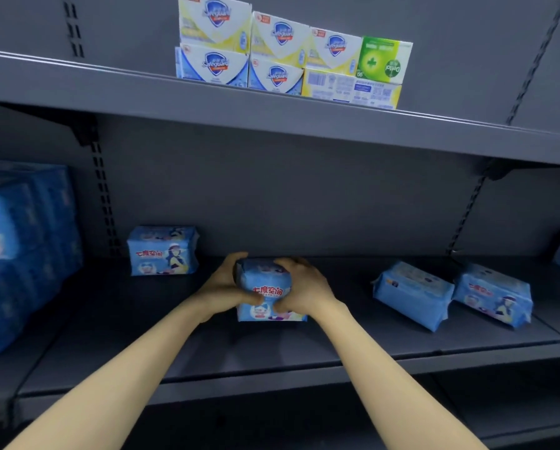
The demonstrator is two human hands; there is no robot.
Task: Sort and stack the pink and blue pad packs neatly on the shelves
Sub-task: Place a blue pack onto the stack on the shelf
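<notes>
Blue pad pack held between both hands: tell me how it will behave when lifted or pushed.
The blue pad pack probably squashes a little: its film wrapper looks soft and puffy between the left hand and right hand. The glossy wrapper may slide easily on the smooth shelf. Standing upright, it could tip if pushed high.

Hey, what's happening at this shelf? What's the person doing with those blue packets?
A person is tidying store shelves. Both the left hand and right hand grip one blue pad pack standing on the middle shelf. Another pack stands upright at the back left, and a tilted pack and a fourth pack lie askew to the right. A blue stack sits far left; soap boxes are on the shelf above.
</notes>
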